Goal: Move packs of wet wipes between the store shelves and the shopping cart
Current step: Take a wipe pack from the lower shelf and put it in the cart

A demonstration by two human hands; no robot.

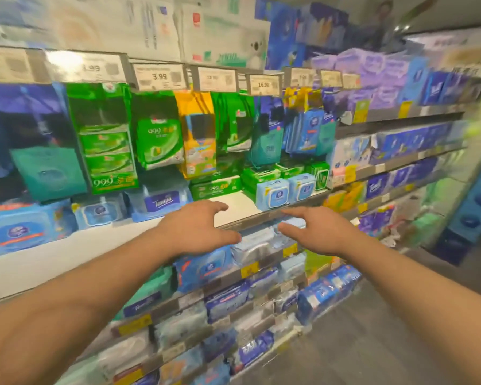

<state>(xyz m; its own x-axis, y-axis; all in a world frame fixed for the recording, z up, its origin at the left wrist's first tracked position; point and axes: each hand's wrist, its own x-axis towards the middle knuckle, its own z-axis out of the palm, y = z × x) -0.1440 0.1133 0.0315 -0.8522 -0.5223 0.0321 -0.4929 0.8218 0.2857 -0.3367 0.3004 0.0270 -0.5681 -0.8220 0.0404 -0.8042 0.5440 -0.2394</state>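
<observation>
Both my arms reach toward the store shelves. My left hand [197,227] hovers with fingers spread and relaxed at the front edge of the white shelf [235,208], holding nothing. My right hand [317,232] is beside it, fingers extended, also empty, over the light blue wet wipe packs [257,244] on the shelf below. Two pale blue wipe packs [272,194] [301,187] stand upright on the white shelf just beyond my hands. A blue Tempo pack [163,201] lies to the left of them. The shopping cart is not in view.
Green 999 packs [106,151] and teal packs [50,173] hang above the white shelf under price tags [160,76]. Lower shelves hold several blue wipe packs [225,301]. More tissue shelving [400,151] runs on the right. Grey floor [372,343] lies at lower right.
</observation>
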